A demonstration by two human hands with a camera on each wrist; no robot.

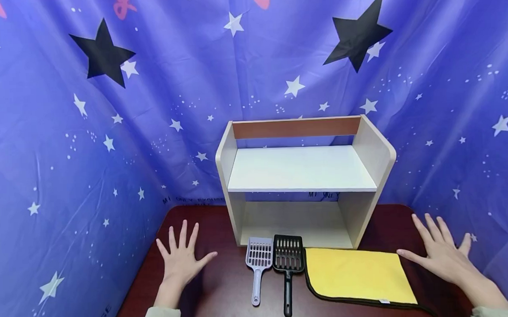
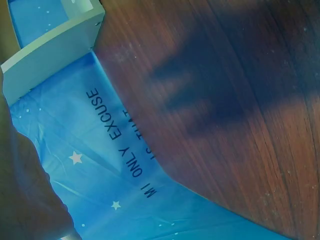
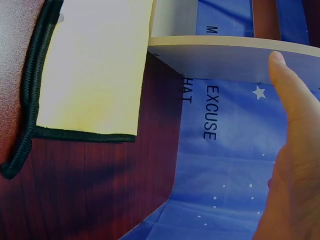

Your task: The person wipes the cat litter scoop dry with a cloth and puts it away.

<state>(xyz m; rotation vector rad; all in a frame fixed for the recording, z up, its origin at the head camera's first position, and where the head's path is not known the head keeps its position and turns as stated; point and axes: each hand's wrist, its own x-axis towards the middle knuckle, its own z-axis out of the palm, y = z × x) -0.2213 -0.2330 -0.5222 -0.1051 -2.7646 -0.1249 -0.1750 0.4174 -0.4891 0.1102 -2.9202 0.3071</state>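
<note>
In the head view my left hand [image 1: 179,261] is spread with straight fingers at the table's left side, holding nothing. My right hand [image 1: 444,254] is likewise spread on the right, its thumb side near the corner of a folded yellow cloth [image 1: 359,274] with black edging. Between the hands lie a pale purple slotted litter scoop [image 1: 259,254] and a black slotted litter scoop [image 1: 287,255], side by side, handles toward me. The right wrist view shows part of my right hand [image 3: 300,135] and the yellow cloth [image 3: 97,70]. A dark hand shadow falls on the table in the left wrist view.
Behind the scoops and cloth stands a white two-tier shelf [image 1: 300,168] with a brown back rail. The dark red wooden table [image 1: 225,290] has a blue star-printed curtain [image 1: 185,109] around its back and sides.
</note>
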